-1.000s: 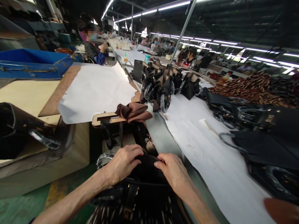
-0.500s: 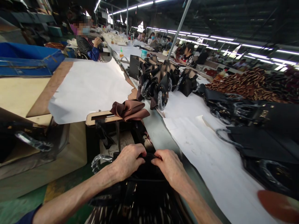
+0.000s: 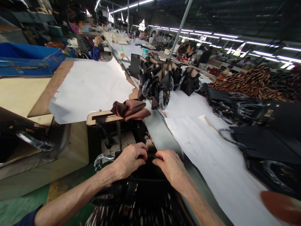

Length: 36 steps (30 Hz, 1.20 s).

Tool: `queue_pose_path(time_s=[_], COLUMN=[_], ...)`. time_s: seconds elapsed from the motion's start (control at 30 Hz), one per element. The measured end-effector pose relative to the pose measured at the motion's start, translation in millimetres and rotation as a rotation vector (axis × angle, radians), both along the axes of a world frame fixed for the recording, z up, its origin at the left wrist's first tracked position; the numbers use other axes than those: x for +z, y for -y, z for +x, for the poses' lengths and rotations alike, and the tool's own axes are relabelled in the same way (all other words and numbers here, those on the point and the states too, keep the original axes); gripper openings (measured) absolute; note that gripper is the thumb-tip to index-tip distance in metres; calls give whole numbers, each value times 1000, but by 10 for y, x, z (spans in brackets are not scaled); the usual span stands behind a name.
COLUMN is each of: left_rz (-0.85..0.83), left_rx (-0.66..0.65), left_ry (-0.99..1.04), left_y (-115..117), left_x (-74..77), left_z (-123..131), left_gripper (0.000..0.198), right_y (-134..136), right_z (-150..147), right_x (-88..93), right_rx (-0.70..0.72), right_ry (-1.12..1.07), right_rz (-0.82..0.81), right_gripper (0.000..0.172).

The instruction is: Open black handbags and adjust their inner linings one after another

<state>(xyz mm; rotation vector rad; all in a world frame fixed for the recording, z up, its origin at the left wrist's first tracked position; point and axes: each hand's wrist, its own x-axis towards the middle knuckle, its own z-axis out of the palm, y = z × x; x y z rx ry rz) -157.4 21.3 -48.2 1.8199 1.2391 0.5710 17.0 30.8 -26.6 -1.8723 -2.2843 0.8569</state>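
Note:
A black handbag [image 3: 150,191] rests on my lap, its mouth facing up between my hands. My left hand [image 3: 131,158] pinches the bag's far top edge, thumb against fingers. Close by on the right, my right hand [image 3: 170,164] grips the same edge in a like pinch. One handle in clear plastic wrap [image 3: 102,160] sticks out beyond my left wrist. Gold-coloured metal fittings show on the bag's near side. The inside of the bag is too dark to make out. Beyond my hands, folded brown fabric [image 3: 131,110] lies over a slotted wooden board [image 3: 101,117].
Several black bags [image 3: 164,75] stand on the bench ahead; more black bags [image 3: 265,144] lie at the right. White paper [image 3: 91,88] covers the left table beside a blue bin [image 3: 28,59]. Stacked brown pieces [image 3: 251,83] sit far right. A masked co-worker [image 3: 87,44] sits far left.
Both hands keep their pinch on the bag's edge in nearly the same place. The view has shifted very slightly.

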Motion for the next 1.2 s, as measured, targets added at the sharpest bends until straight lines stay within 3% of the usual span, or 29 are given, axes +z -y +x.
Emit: queue_pose_path(time_s=[0.27,0.77,1.03,1.2], left_rz=[-30,-51,-165,-248], left_rx=[102,113,76,62], left_ry=[-82,-62,114,200], left_y=[-64,-142,-172,-216], left_x=[-65,-60,-125,-190], left_z=[8,38,31,35], left_gripper=[11,8,32,32], right_y=[-10,11,-59,-152], right_z=[21,47,102,157], right_x=[14,31,-8,-76], right_rx=[18,44,22,37], right_ry=[-4,-23,-91,-250], right_rz=[-1,20,-92,-332], right_gripper=[18,22,14,10])
